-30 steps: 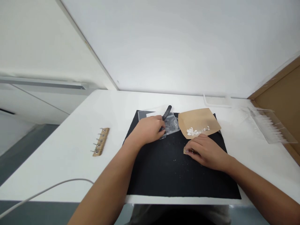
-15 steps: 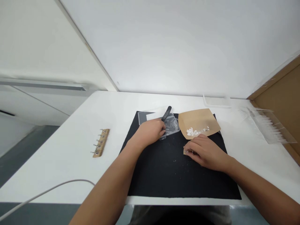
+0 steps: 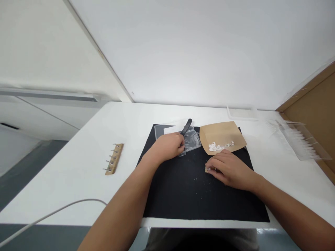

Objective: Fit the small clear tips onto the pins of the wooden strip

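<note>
Little has moved since the earlier frame: the view has shifted very slightly, while both hands keep their places. The left hand (image 3: pixel 170 146) reaches over the open plastic box (image 3: pixel 193 149), its fingers bent down among the clear pieces (image 3: pixel 195 138); whether they pinch one cannot be told. A black handle (image 3: pixel 186 127) leans across the box, beside those fingers. The right hand's (image 3: pixel 230 169) fingers are curled around a small wooden piece (image 3: pixel 206 169) low over the black mat (image 3: pixel 178 198), probably to steady it. The paper tray (image 3: pixel 220 130) sits just beyond, its shape likely keeping the white bits (image 3: pixel 214 146) together. Apart on the tabletop (image 3: pixel 78 181), a wooden strip with metal clips (image 3: pixel 114 159) lies clear of both arms.
</note>
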The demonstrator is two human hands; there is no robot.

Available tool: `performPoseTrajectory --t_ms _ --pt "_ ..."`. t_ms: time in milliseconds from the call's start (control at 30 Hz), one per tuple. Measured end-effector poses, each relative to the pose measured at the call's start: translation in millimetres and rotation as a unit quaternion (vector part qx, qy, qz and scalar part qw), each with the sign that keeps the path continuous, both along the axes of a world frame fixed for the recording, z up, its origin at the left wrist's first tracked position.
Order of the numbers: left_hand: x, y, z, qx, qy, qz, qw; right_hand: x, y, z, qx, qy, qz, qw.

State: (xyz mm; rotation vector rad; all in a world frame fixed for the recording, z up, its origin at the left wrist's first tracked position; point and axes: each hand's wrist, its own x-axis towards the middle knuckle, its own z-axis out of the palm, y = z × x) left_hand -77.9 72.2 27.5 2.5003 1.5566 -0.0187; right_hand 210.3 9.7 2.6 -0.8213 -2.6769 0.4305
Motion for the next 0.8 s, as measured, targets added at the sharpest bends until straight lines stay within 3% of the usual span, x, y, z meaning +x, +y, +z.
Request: performPoseTrajectory --t_ms 267,467,633,800 --pt "-3.5 3.1 -0.5 -0.020 -0.029 -0.011 0.999 1.0 0.0 1.8 -0.001 -0.007 0.007 1.000" --pt "-2.8 -0.5 4.5 0.052 -0.132 -0.078 0.987 2.2 0.9 4.0 0.024 -0.014 0.027 0.999" --pt "13.1 -10.2 5.5 0.034 -0.315 -0.105 0.942 3.5 0.3 8.9 0.059 0.034 0.026 0.997" --pt "34.8 -21.5 -0.8 -0.090 -0.458 -0.042 0.883 9.0 3.4 13.7 0.155 0.124 -0.074 0.977"
